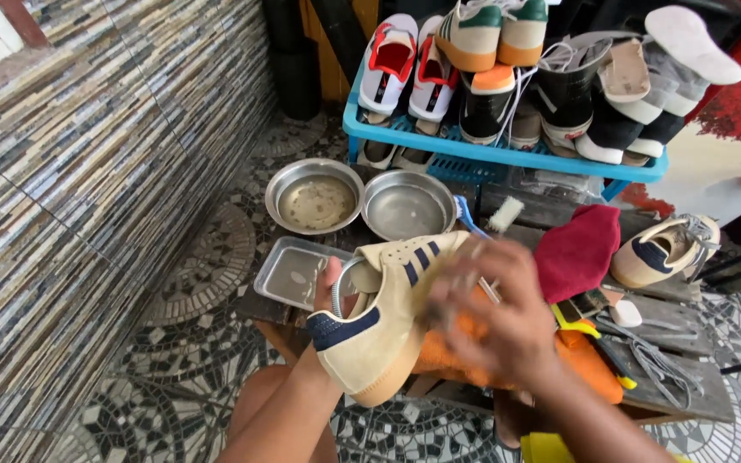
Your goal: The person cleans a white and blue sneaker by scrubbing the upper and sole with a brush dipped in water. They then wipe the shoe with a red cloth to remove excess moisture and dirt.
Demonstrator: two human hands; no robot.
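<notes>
While the left hand [334,287] grips a beige sneaker [383,321] from inside its opening, holding it heel-down above the worktop [675,377], the right hand [495,313], blurred, lies over the sneaker's side with fingers bent; whether it clasps anything I cannot tell. Under them lies an orange cloth [589,364]. Behind stand two round metal bowls [316,197] [408,206] and a flat metal tray [289,273]. A red cloth [578,250] and the matching second sneaker [664,250] lie to the right, with loose laces [658,360] nearby. A blue rack [499,154] packed with shoes stands behind the bowls.
</notes>
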